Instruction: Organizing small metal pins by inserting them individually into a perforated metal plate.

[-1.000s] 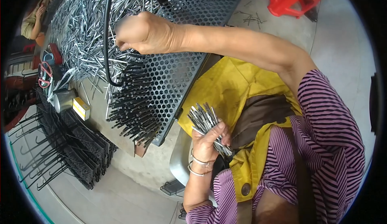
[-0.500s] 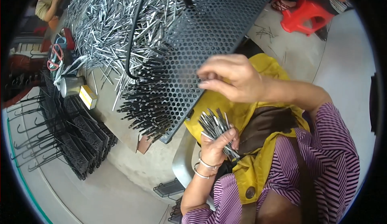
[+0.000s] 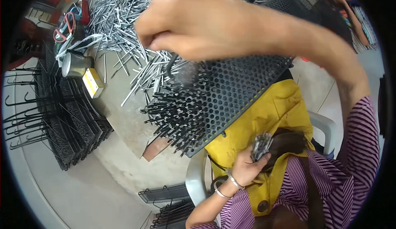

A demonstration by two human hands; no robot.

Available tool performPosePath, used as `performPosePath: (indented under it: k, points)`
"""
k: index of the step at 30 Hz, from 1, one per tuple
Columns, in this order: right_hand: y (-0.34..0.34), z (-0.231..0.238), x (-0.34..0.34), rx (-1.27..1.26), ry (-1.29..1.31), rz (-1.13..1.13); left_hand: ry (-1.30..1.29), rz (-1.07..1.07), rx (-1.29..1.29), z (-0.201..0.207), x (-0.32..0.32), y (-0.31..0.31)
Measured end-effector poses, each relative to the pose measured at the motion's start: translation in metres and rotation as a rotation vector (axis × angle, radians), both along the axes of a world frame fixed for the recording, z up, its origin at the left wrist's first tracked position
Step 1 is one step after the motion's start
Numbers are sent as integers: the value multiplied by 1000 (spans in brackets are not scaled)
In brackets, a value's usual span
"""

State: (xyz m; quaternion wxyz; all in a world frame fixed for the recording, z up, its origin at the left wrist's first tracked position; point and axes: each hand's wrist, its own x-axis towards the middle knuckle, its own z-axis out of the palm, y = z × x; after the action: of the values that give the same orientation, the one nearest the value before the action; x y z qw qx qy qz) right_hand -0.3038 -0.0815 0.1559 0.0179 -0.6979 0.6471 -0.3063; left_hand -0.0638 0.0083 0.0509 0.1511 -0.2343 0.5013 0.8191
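Observation:
A bunch of thin dark metal rods (image 3: 261,145) is gripped in my left hand (image 3: 247,169), low in front of my yellow apron (image 3: 247,122). My right hand (image 3: 185,25) is raised above the black perforated panel (image 3: 243,80), its fingers curled in and pressed together. What they hold, if anything, is hidden. Many dark rods (image 3: 177,111) stand closely packed in the holes at the panel's left end. The right hand hides part of the panel's far side and of the loose rod pile.
A large heap of loose silvery rods (image 3: 117,16) lies beyond the panel. To the left are scissors (image 3: 66,28), a metal tin (image 3: 76,65), a yellow-and-white box (image 3: 93,83) and black racks with hooks (image 3: 68,122). Another person (image 3: 358,21) sits at far right.
My right hand has swung up and left, from near the panel's front edge to over its far side. My left hand keeps its bunch of rods. The whole view has shifted.

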Motion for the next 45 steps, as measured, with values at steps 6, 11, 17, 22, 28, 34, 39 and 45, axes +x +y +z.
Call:
performPosePath:
  k: [6, 11, 17, 22, 28, 34, 39, 45]
  points:
    - [-82, -19, -14, 1098, -122, 19, -51, -12, 112, 5, -4, -7]
    - [-92, -50, -8, 1330, -207, 122, 137, 56, 4, -13, 5, 5]
    - [-91, -54, -6, 1652, -78, 189, 96, 48, 3, -12, 3, 1]
    - [-96, -84, -11, 1306, 485, 123, 159, 86, -32, -11, 2, 4]
    - [-104, -76, -39, 1107, 620, -153, -48, -22, 277, -6, -4, -7]
    - [-96, -49, -53, 707, 427, -90, -48, 69, 317, -2, -7, -8]
    - [-29, 2, -29, 13, 537, -143, 37, 129, 232, -1, -7, -12]
    - [144, -19, -84, -528, 421, -428, 96, 211, 85, 3, -6, -15]
